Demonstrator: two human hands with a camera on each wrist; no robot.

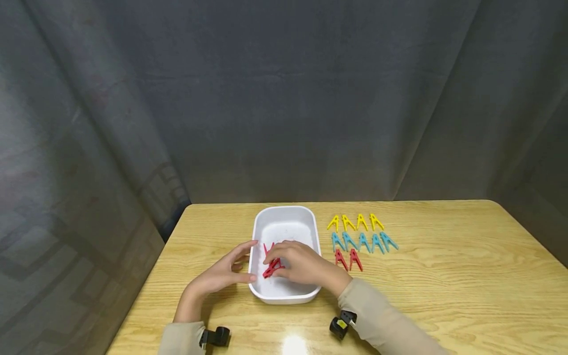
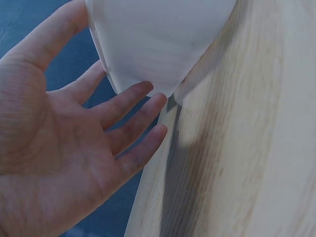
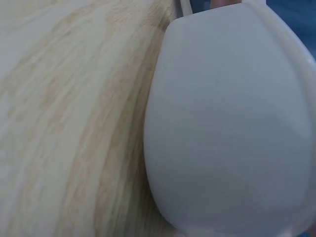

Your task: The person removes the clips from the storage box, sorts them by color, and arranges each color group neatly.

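The right hand (image 1: 303,266) reaches into the white tub (image 1: 284,217) and its fingers seem to pinch 1 of the red clips (image 1: 271,266) lying there – I cannot see the grip fully. The left hand (image 1: 222,276) rests relaxed against the tub's left wall, holding nothing. On the table (image 1: 443,296) beside the tub lie sorted rows: 4 yellow clips (image 1: 355,222), 5 blue clips (image 1: 364,242), 2 red ones (image 1: 348,259). So I judge most sorting is done – a few red remain inside. Behind hangs a grey curtain (image 1: 284,98).
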